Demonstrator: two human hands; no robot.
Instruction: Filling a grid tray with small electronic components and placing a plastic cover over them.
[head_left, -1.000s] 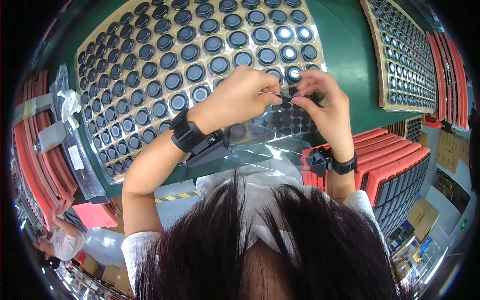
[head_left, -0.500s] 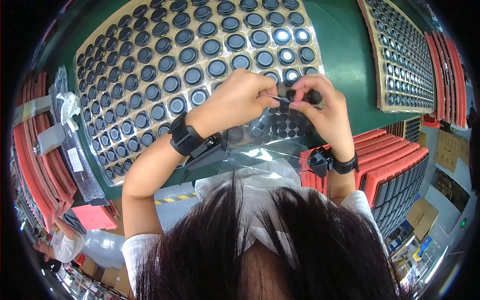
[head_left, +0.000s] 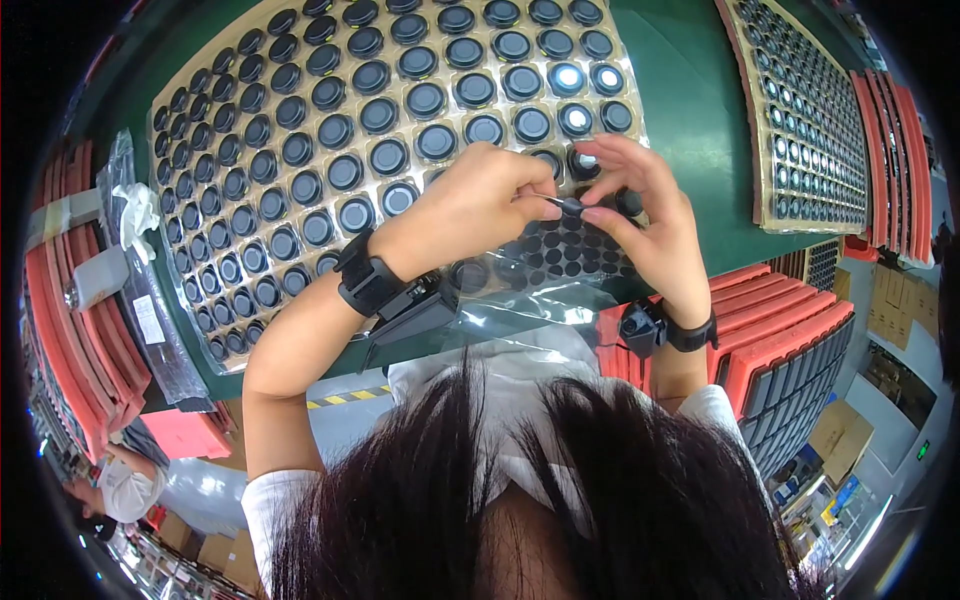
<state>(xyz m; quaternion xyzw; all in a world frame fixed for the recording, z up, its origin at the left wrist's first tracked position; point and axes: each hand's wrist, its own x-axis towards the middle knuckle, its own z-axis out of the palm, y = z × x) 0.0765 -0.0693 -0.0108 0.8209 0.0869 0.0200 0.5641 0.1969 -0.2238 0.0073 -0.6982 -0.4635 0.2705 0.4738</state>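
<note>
A small black round part is pinched between the fingertips of the left hand and right hand, above a clear sheet of black discs on the green counter, beside the cardboard tray of black rings.

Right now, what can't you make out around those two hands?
Head view only:
- The small dark part pinched between left hand and right hand: fingertips cover most of it, too small to identify.
- The clear sheet of black discs: hands and glare hide much.
- The big tray: near corner hidden by the left forearm.
</note>
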